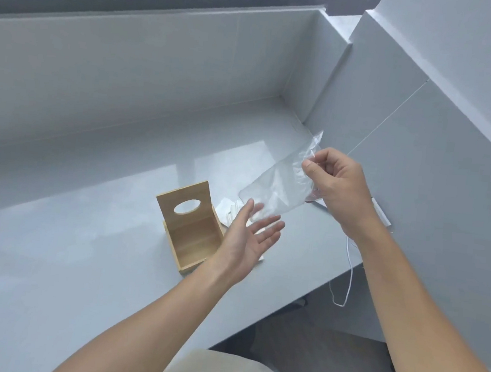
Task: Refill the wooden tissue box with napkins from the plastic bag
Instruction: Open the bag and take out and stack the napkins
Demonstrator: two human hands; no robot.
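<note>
The wooden tissue box (195, 240) lies on the grey counter with its lid (185, 202) raised; the lid has an oval hole, and the inside looks empty. A clear plastic bag (277, 185) hangs in the air, and my right hand (333, 187) pinches its upper end between thumb and fingers. My left hand (248, 239) is open, palm up, just under the bag's lower end, its fingertips at the plastic. White napkins (230, 214) lie on the counter behind the box, partly hidden by my left hand.
The grey counter (70, 244) ends in an edge at the right front. Walls close it at the back and right. A white cable (349, 272) dangles over the counter edge from a white strip (381, 214) by the right wall.
</note>
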